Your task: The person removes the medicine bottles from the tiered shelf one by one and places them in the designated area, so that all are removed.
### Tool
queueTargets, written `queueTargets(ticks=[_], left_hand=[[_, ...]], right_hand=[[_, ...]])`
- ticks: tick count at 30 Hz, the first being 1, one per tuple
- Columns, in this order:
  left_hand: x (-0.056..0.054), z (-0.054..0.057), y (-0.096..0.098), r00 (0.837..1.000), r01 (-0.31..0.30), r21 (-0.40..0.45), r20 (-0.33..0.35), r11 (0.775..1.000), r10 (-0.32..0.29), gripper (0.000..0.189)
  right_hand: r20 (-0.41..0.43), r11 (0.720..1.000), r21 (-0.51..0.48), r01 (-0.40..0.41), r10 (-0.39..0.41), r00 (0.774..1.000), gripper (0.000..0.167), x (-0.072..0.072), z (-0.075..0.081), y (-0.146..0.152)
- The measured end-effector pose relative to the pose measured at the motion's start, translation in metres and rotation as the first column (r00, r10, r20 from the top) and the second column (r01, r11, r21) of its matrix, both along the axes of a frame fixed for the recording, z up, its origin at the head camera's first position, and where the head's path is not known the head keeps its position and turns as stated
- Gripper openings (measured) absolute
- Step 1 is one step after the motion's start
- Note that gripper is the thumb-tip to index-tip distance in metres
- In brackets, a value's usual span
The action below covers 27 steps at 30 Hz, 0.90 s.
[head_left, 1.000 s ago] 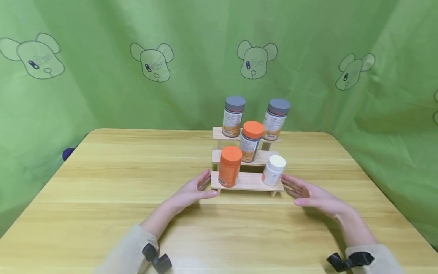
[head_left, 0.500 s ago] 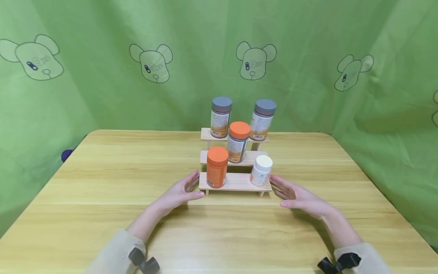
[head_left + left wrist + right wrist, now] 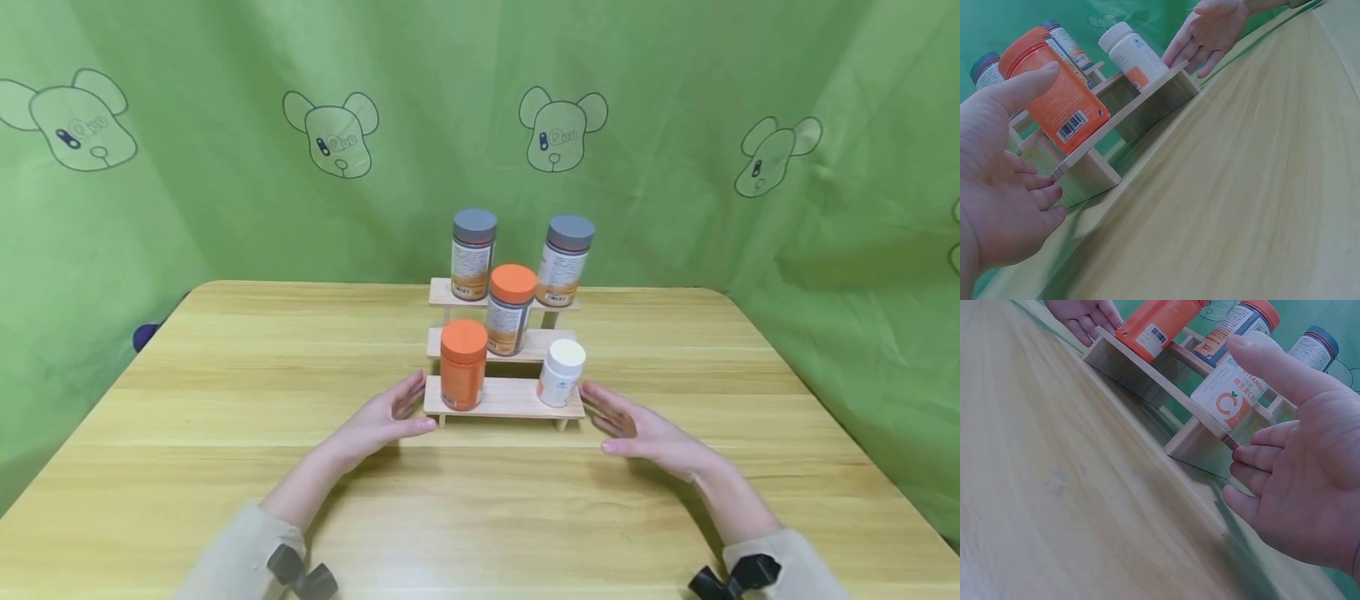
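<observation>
A three-step wooden display stand (image 3: 517, 398) stands on the table with several bottles on it. On the lowest step are an orange bottle (image 3: 462, 375) at the left and a white vitamin bottle (image 3: 559, 379) at the right. An orange-capped bottle (image 3: 510, 317) is on the middle step. Two grey-capped bottles, one at left (image 3: 472, 258) and one at right (image 3: 564, 265), occupy the top step. My left hand (image 3: 375, 423) touches the stand's left end with extended fingers, thumb apart. At the right end my right hand (image 3: 654, 433) lies likewise, fingertips against the wood in the right wrist view.
The wooden table (image 3: 480, 500) stretches out around the stand. Behind it hangs a green curtain (image 3: 435, 200) printed with mouse-like heads. A dark purple object (image 3: 145, 336) shows beyond the table's left edge.
The stand has slid left across the table with its bottles still upright on it. Both hands have moved left along with it, one at each end.
</observation>
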State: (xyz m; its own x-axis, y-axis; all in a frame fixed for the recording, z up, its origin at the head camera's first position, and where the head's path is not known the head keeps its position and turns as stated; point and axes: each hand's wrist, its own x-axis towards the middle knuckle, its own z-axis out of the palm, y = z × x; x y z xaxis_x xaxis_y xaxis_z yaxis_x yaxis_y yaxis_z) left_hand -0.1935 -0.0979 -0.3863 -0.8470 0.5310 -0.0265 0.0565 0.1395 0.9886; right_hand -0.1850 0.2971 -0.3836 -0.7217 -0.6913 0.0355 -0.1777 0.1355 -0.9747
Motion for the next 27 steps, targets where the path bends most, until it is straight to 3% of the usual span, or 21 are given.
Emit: queueTargets(ticks=[10, 21, 27], left_hand=[[0.0, 0.003, 0.0, 1.0, 0.001, -0.02, 0.006, 1.0, 0.0, 0.085], [-0.002, 0.009, -0.003, 1.0, 0.005, -0.035, -0.023, 0.999, -0.006, 0.086], [-0.008, 0.015, -0.009, 0.998, -0.044, -0.053, -0.055, 0.998, 0.041, 0.086]], right_hand=[[-0.005, 0.999, 0.003, 0.042, -0.042, 0.999, 0.078, -0.001, -0.004, -0.002], [0.007, 1.0, -0.009, 0.026, -0.026, 1.0, 0.081, 0.001, -0.006, -0.005], [-0.007, 1.0, -0.023, 0.018, -0.018, 1.0, 0.08, 0.001, -0.008, -0.005]])
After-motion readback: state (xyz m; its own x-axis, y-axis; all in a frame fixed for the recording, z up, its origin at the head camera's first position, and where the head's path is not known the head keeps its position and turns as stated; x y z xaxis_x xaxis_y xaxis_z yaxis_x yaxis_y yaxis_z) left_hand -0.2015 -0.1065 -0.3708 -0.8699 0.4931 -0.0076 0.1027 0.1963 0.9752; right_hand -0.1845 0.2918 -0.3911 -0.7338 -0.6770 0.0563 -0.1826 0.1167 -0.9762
